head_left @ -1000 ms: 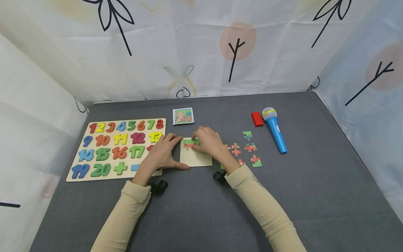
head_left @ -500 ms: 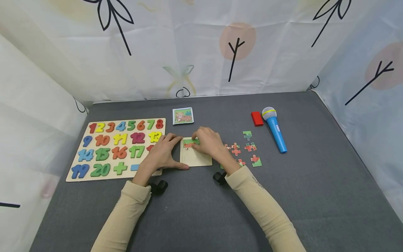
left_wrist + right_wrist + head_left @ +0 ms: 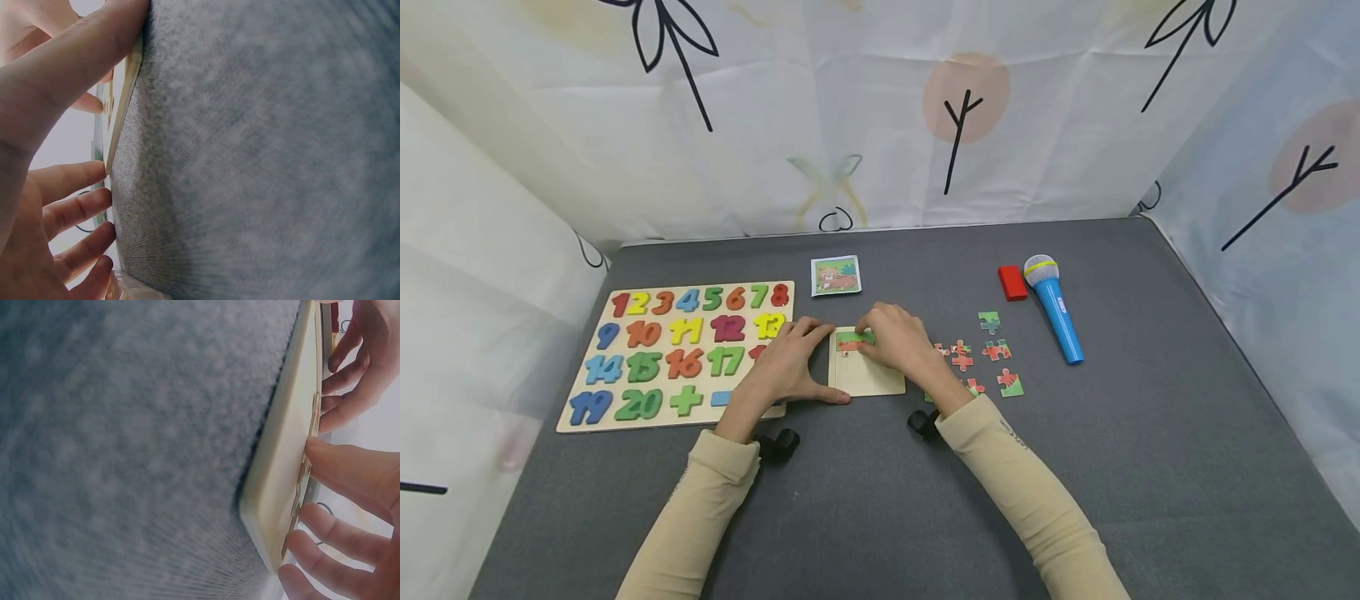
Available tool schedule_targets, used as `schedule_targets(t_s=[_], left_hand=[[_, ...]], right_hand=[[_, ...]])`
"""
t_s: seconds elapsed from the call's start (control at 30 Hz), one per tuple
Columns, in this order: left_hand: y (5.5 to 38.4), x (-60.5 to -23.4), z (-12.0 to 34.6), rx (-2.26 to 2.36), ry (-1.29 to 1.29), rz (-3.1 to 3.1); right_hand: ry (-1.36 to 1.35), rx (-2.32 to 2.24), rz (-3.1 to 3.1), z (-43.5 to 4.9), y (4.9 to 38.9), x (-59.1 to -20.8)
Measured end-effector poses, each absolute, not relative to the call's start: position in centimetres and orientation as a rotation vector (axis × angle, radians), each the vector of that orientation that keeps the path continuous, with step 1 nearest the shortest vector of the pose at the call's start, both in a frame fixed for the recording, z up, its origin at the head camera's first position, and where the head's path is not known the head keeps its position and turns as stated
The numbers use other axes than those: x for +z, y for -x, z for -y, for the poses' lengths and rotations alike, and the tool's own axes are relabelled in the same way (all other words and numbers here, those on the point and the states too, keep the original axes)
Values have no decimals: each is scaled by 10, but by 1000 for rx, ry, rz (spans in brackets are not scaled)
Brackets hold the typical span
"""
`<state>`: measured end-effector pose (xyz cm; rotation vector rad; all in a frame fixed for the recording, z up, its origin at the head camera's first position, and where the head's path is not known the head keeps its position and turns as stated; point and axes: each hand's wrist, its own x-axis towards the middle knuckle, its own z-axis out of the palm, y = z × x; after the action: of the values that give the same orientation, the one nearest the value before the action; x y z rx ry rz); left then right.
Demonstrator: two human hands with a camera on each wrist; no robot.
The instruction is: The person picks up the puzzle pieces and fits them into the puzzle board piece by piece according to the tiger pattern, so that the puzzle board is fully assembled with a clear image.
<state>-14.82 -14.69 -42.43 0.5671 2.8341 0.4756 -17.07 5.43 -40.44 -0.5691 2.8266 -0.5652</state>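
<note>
A small wooden jigsaw tray (image 3: 880,381) lies at mid-table, with joined green and red jigsaw pieces (image 3: 850,342) in its upper left. My left hand (image 3: 786,362) is spread along the tray's left side, thumb by the near left corner and fingertips by the far left one. In the left wrist view, its fingers (image 3: 75,181) look nearly straight against the table and tray edge. My right hand (image 3: 898,337) bends over the tray's far right part, thumb and finger pinching at a jigsaw piece mostly hidden under them. The right wrist view shows its thumb (image 3: 350,465) on the piece layer.
Loose jigsaw pieces (image 3: 997,351) lie right of the tray, some behind the right wrist. A number board (image 3: 658,418) sits left, partly under the left hand. A picture card (image 3: 837,276) lies behind the tray. Far right are a red block (image 3: 1012,283) and a toy microphone (image 3: 1060,321).
</note>
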Motion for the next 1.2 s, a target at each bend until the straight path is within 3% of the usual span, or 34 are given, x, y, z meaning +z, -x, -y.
schedule_targets(t_s=[0.5, 1.2], left_hand=[[149, -424, 147, 455, -564, -2832], [148, -424, 148, 485, -564, -2822]], right_hand=[[564, -565, -2824, -69, 176, -397], [388, -589, -2870, -173, 183, -384]])
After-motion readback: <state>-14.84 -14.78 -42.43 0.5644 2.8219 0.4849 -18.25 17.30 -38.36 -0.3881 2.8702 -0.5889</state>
